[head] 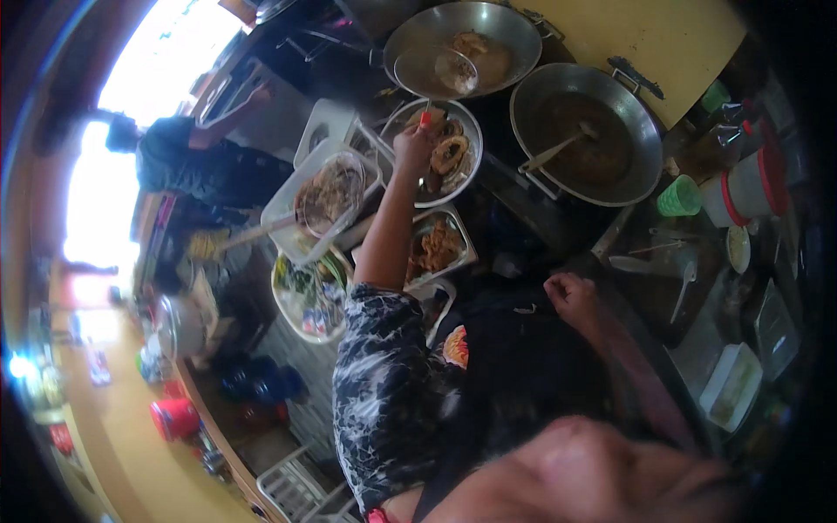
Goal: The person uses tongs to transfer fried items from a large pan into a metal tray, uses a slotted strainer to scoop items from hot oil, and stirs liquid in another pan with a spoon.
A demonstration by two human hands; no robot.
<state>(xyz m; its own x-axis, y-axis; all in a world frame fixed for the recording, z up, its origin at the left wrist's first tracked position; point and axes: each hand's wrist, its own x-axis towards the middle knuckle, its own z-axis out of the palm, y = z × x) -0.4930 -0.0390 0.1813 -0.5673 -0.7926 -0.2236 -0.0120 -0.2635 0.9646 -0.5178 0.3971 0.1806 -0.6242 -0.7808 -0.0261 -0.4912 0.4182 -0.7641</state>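
Note:
My left hand [413, 149] is closed around the red handle of a wire-mesh strainer [418, 68]. The strainer's round head is over the far wok [520, 49], with pale fried food lying in or seen through it. Below that hand is a metal basin [476, 153] containing browned fried pieces [450, 154]. My right hand [570, 297] hangs in front of my black apron [523, 366], fingers curled, with nothing visible in it. A second wok [523, 118] holds dark oil or sauce, and a ladle [552, 151] rests in it.
A steel pan of fried pieces [439, 248], a clear plastic tub [278, 216] and a tray of vegetables [307, 297] stand left. Right are a green cup [679, 196], red-lidded containers [758, 186] and a white tray [732, 386]. Another person [196, 160] stands at far left.

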